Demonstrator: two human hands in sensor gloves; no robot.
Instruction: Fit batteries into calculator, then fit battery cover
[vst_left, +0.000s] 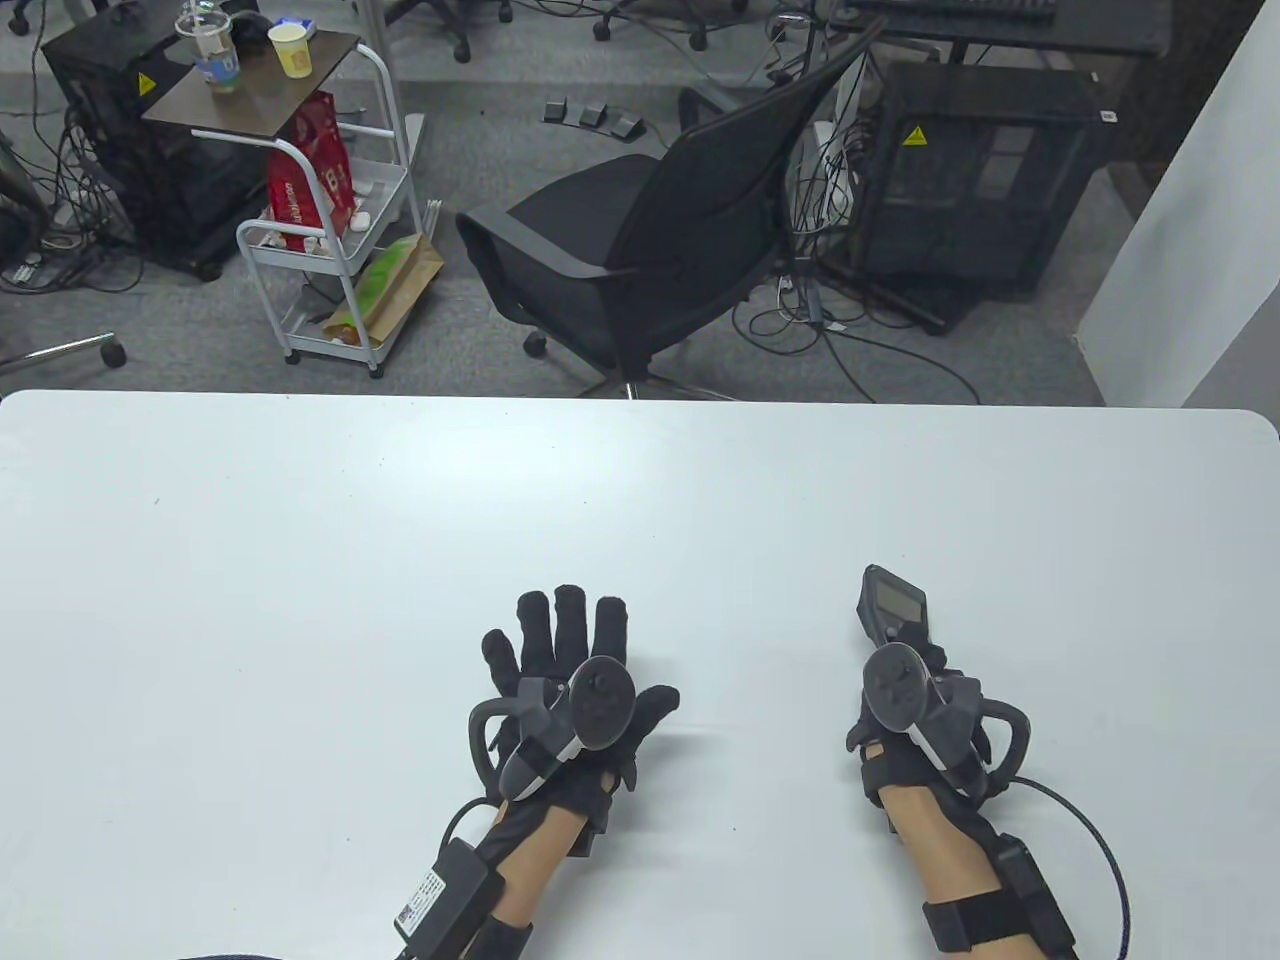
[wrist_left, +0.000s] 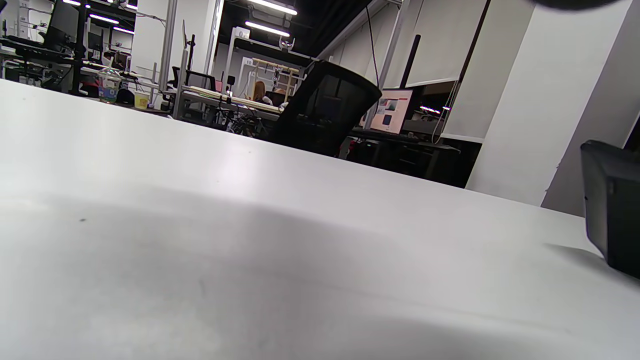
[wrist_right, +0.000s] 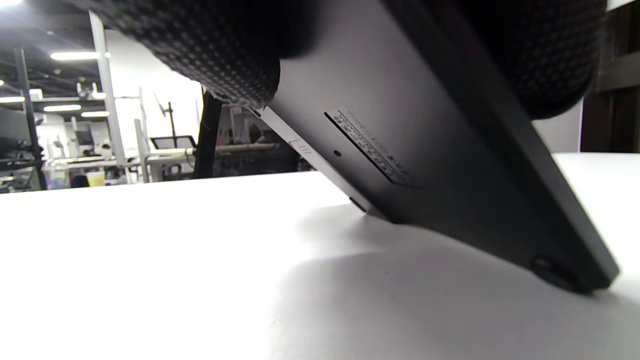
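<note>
A white table (vst_left: 300, 560) with rounded far corners fills the lower part of the table view; beyond it lies grey carpet with a white trolley (vst_left: 330, 250) on the left, a black office chair (vst_left: 650, 250) in the middle and dark equipment racks among loose cables.

The calculator (vst_left: 893, 603) is a slim dark slab with a grey display near its far end. It sits at the right of the table, tilted, with its far edge on the surface and its near end raised. The right wrist view shows its smooth dark underside with a printed label strip (wrist_right: 370, 145), a small hole beside it and a round foot (wrist_right: 550, 267) at the corner touching the table.

The left hand (vst_left: 575, 690) lies palm down on the table left of centre, its fingers (vst_left: 570, 620) spread apart and straight, holding nothing. It is well apart from the calculator, whose dark corner shows at the right edge of the left wrist view.

The right hand (vst_left: 920, 715) grips the near end of the calculator. In the right wrist view, gloved fingers (wrist_right: 220, 55) press against its underside on both sides of the label strip. The tracker (vst_left: 900, 690) on the back of this hand hides the grip from above.
</note>
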